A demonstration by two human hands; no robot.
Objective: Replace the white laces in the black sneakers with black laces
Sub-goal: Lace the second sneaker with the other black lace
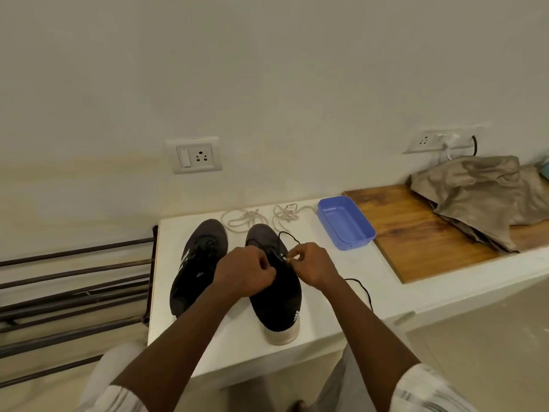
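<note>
two black sneakers (pixel 196 263) (pixel 276 301), two white laces (pixel 246 217) (pixel 286 215), one blue tray (pixel 344 224).

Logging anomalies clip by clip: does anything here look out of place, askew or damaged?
Nothing damaged or spilled. Minor only: the black lace trails from the right sneaker across the table to its front edge, where it may hang over, and a crumpled cloth lies heaped on the wooden board.

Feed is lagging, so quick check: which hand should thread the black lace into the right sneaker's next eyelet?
Right, probably. The right hand pinches the lace near its tip over the right sneaker, with slack trailing on that side. The left hand grips the upper, steadying it.
</note>
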